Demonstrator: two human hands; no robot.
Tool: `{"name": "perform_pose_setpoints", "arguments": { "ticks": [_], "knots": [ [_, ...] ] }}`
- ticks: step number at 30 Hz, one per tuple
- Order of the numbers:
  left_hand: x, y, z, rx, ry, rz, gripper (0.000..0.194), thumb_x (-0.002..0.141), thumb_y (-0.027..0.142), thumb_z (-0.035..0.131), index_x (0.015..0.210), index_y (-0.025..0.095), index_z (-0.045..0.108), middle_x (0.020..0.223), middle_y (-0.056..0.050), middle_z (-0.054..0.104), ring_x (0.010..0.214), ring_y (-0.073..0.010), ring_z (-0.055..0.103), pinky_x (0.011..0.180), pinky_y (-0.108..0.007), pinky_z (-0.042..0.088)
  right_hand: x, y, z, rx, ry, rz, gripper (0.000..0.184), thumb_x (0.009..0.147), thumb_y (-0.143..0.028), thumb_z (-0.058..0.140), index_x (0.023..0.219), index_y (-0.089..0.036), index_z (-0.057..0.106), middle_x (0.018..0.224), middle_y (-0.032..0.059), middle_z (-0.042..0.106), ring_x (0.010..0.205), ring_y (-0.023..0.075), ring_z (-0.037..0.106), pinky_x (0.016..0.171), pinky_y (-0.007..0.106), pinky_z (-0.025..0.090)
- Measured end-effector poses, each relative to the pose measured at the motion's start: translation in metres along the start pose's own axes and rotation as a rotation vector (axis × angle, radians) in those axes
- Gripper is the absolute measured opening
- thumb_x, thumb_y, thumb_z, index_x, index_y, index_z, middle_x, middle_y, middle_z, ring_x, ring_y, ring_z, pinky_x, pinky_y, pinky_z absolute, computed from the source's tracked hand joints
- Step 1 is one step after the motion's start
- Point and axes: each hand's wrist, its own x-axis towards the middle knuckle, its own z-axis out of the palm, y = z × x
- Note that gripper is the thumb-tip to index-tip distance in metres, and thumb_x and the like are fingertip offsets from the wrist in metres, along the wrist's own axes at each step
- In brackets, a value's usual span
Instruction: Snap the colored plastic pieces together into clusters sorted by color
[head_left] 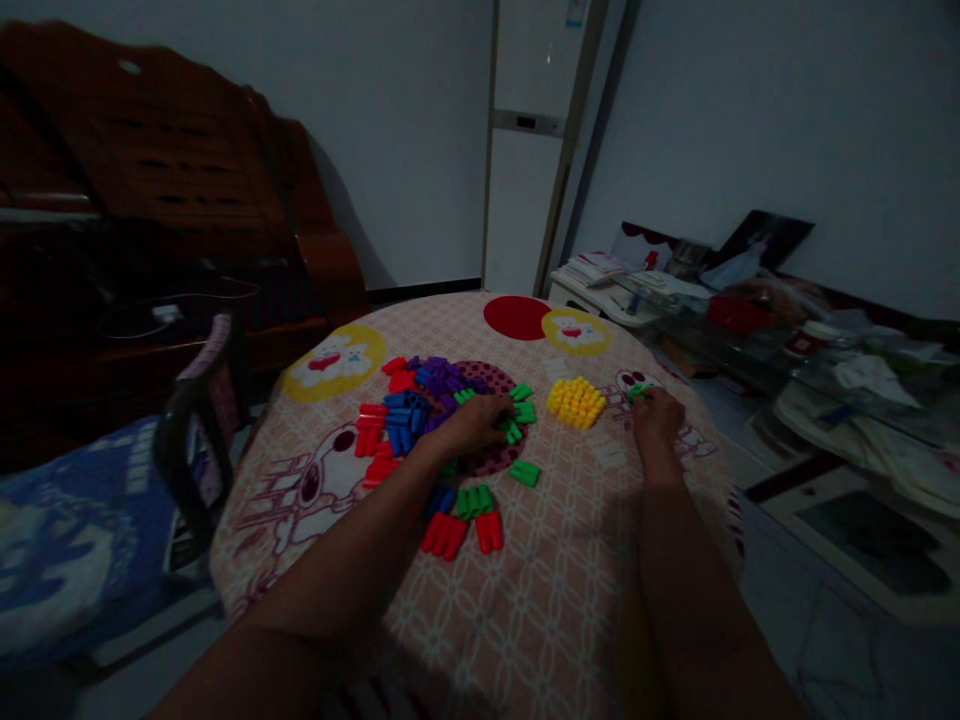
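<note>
My left hand [482, 420] reaches into the middle of a heap of plastic building blocks, its fingers curled against a green building block [512, 431]. Its fingertips are partly hidden. Over the right part of the table my right hand [659, 412] pinches a small green building block [637, 391]. Between the hands sits a tight cluster of yellow building blocks [576, 402]. Purple blocks [441, 377], blue blocks [405, 422] and red blocks [370, 430] lie left of my left hand. A lone green block [524, 473] rests nearer to me, with more red blocks [444, 536] at the front.
A patterned cloth covers the round table [555, 600]. At the left stand a chair [196, 440] and a carved wooden bench [187, 180]. Along the right wall is a glass-topped cabinet [757, 350] crowded with papers and bags. A tall white unit [525, 190] stands behind.
</note>
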Motion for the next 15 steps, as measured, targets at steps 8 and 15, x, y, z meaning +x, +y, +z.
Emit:
{"name": "perform_pose_setpoints", "arguments": {
  "ticks": [8, 15],
  "knots": [
    [-0.003, 0.003, -0.003, -0.135, 0.026, -0.026, 0.022, 0.071, 0.017, 0.071, 0.092, 0.016, 0.064, 0.083, -0.001, 0.066, 0.075, -0.0170, 0.059, 0.064, -0.024, 0.040, -0.001, -0.018, -0.009, 0.158, 0.061, 0.000, 0.031, 0.081, -0.032, 0.054, 0.093, -0.013, 0.074, 0.083, 0.0153, 0.075, 0.075, 0.0256, 0.066, 0.073, 0.035, 0.046],
    [0.004, -0.007, 0.003, -0.454, 0.235, -0.039, 0.019, 0.068, 0.019, 0.072, 0.083, 0.016, 0.060, 0.075, 0.002, 0.063, 0.069, -0.0131, 0.056, 0.063, -0.022, 0.040, -0.029, -0.092, -0.019, 0.655, -0.266, -0.238, 0.027, 0.080, -0.041, 0.061, 0.078, -0.017, 0.074, 0.078, 0.0070, 0.073, 0.070, 0.0192, 0.065, 0.067, 0.030, 0.049]
  ]
}}
